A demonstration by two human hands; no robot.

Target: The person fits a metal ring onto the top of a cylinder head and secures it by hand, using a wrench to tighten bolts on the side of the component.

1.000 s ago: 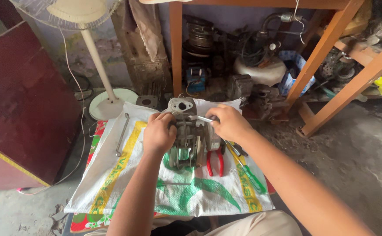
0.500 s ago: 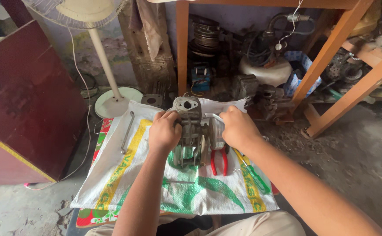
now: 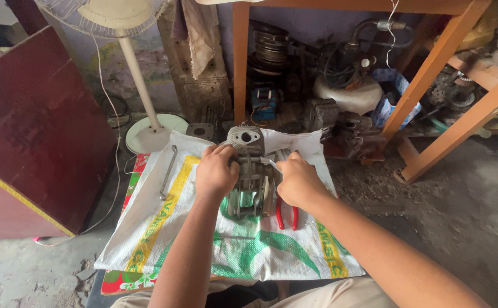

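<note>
A grey finned metal engine cylinder (image 3: 248, 165) stands on a white woven sack (image 3: 163, 228) with green and yellow print. My left hand (image 3: 216, 171) grips the cylinder's left side. My right hand (image 3: 297, 181) is closed on a thin metal tool (image 3: 272, 164) whose tip touches the cylinder's right side. Red-handled pliers (image 3: 286, 214) lie on the sack just under my right hand. A long metal wrench (image 3: 167, 171) lies on the sack to the left, apart from both hands.
A white pedestal fan (image 3: 140, 85) stands at the back left beside a dark red cabinet (image 3: 38, 131). Orange wooden table legs (image 3: 431, 74) rise at the right over engine parts, coils and a white tank (image 3: 346, 94). Bare concrete floor lies right.
The view has shifted slightly; both hands stay on the cylinder, with the right hand's tool working at its right side.
</note>
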